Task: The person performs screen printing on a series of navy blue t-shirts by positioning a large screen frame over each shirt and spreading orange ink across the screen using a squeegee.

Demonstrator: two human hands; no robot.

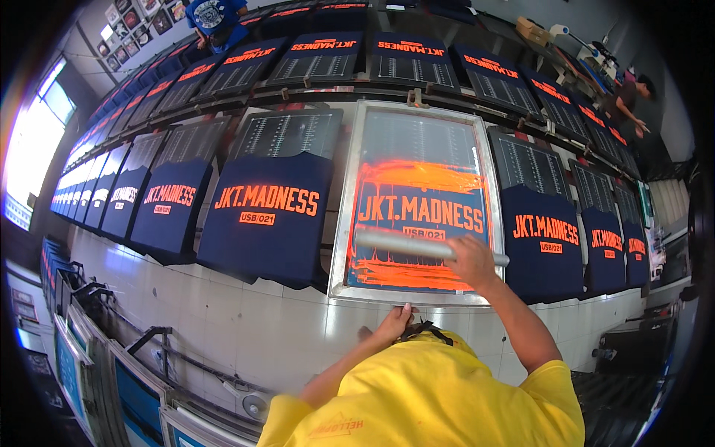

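A silver-framed printing screen (344,246) lies over a dark navy shirt on a board, with wet orange ink (406,175) smeared across its mesh above and below the orange lettering. My right hand (474,264) is closed around a long grey squeegee (398,243), near its right end. The squeegee lies crosswise over the mesh, just below the lettering. At the screen's near edge, my left hand (393,323) has its fingers curled with the tips against the metal frame; part of its grip is hidden.
Printed navy shirts on boards flank the screen: one left (261,216), one right (541,242). More rows stand behind a metal rail (298,94). A person in blue (216,22) is at the far left, another person (629,104) at the far right. Framed screens (134,387) lean at lower left.
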